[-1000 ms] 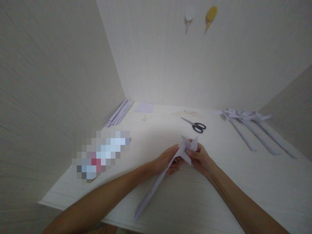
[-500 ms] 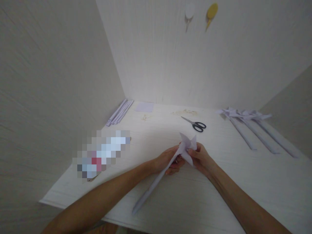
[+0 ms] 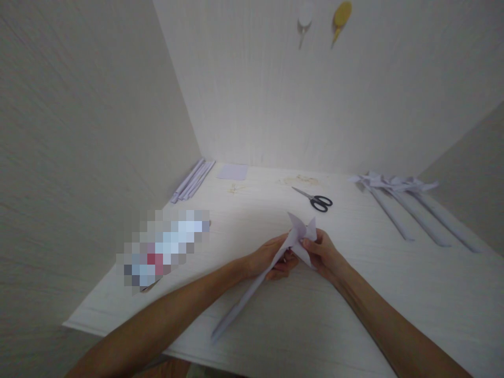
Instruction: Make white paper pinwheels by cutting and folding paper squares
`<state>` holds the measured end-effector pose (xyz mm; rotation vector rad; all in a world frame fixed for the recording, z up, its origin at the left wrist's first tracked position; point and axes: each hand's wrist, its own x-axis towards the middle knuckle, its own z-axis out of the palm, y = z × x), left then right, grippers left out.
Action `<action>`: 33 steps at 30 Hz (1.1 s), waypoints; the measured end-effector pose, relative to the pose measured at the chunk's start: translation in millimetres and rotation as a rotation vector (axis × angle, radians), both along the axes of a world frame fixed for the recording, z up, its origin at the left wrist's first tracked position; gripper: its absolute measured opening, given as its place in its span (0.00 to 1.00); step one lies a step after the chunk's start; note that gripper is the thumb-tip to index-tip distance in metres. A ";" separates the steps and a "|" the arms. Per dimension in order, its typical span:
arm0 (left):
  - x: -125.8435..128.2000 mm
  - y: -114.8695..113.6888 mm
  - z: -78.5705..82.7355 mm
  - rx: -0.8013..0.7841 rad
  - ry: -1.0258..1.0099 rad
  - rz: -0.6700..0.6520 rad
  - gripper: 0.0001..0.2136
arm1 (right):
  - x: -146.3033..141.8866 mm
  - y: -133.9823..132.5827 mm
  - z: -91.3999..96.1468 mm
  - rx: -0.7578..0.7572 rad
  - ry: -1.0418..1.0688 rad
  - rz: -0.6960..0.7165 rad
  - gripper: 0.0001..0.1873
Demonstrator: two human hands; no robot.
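Note:
A pale lilac paper pinwheel [image 3: 297,227] with pointed vanes is held between my two hands above the front middle of the table. Its long rolled paper stick [image 3: 244,304] slants down to the lower left. My left hand [image 3: 271,257] is closed around the pinwheel from behind, at the top of the stick. My right hand [image 3: 321,247] pinches the vanes near the centre from the right side. What lies under the fingers at the centre is hidden.
Black-handled scissors [image 3: 317,200] lie beyond my hands. Several finished pinwheels [image 3: 394,184] rest at the right. Rolled paper sticks [image 3: 192,181] and a paper square [image 3: 233,171] lie back left, near small tan bits [image 3: 235,188]. A blurred-out object [image 3: 169,249] is at left. Two hooks [image 3: 342,16] hang on the wall.
The stick's lower end has shifted slightly left and up. The lower vane appears turned a little under my right fingers; both hands keep their hold.

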<state>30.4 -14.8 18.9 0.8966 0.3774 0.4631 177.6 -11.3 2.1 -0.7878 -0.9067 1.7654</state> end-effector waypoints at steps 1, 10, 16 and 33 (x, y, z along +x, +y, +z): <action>0.1 -0.1 0.3 -0.003 -0.005 0.000 0.14 | -0.1 -0.1 0.3 0.002 0.002 0.001 0.13; 0.9 2.9 -6.9 -0.029 -0.032 -0.004 0.14 | -1.4 -0.5 2.1 -0.002 -0.022 -0.010 0.13; 2.2 1.8 -3.0 0.068 0.086 0.050 0.15 | 0.4 0.9 1.0 0.017 0.018 0.026 0.14; -4.2 4.0 -12.3 0.273 0.206 0.083 0.11 | 16.8 8.0 -3.9 -0.076 0.126 -0.124 0.16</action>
